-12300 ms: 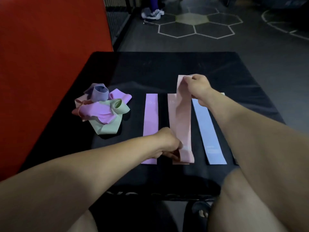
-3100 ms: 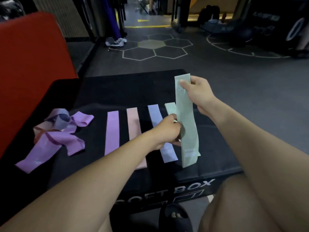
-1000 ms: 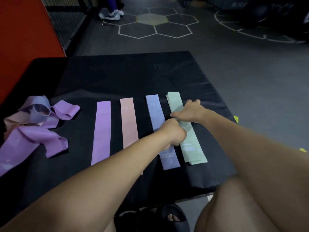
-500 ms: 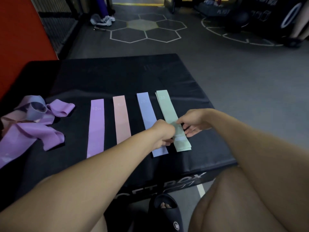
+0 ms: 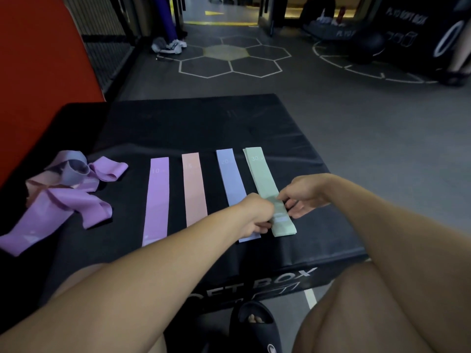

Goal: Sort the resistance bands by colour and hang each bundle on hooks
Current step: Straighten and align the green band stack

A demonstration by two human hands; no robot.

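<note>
Green band (image 5: 262, 174) flat between hands: left hand (image 5: 257, 215) and right hand (image 5: 303, 194) both pinching it.

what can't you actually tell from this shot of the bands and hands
Head view only:
- Left hand: fingers curl under, so its grip is hidden.
- Blue band: near part covered by the left hand.
- Pink band: near end hidden by the left forearm.
- Tangled pile: overlaps hide the band count.
- Hooks: none in frame.

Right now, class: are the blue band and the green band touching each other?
Apart. The head view shows a dark strip of box top between the blue band and the green band.
</note>
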